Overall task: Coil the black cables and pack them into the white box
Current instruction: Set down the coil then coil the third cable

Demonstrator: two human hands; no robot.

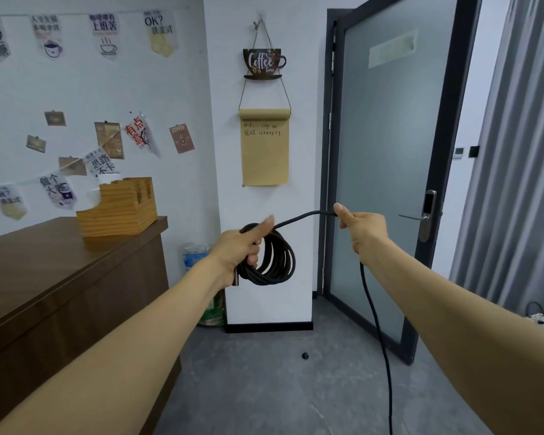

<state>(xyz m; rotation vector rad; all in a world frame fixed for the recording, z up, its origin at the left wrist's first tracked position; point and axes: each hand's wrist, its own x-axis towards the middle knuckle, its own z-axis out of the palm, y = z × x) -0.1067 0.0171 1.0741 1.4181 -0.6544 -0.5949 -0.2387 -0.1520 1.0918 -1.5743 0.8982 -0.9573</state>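
— Black braided cable (277, 259): where have you got it?

— Your left hand (244, 246) grips a bundle of several loops, fingers curled through the coil and the thumb laid straight along its top. The loops hang below your fist, in the air in front of the white pillar (264, 199). A short metal plug end (236, 280) sticks out under the heel of that hand.

— And your right hand (363, 229)?

— It holds the same cable a little to the right and slightly higher, thumb pressed on top, the other fingers curled round it. Between your two hands the cable runs in a shallow arc. From under your right fist the loose length (378, 334) drops toward the grey floor (264, 387) and leaves the bottom edge of the view.

— What's around you?

— A brown wooden counter (60, 277) stands on your left with a slatted wooden box (117, 208) on it. A frosted glass door (390, 152) stands on your right, a kraft paper roll (264, 149) hangs on the pillar, and a small dark object (305, 355) lies on the floor.
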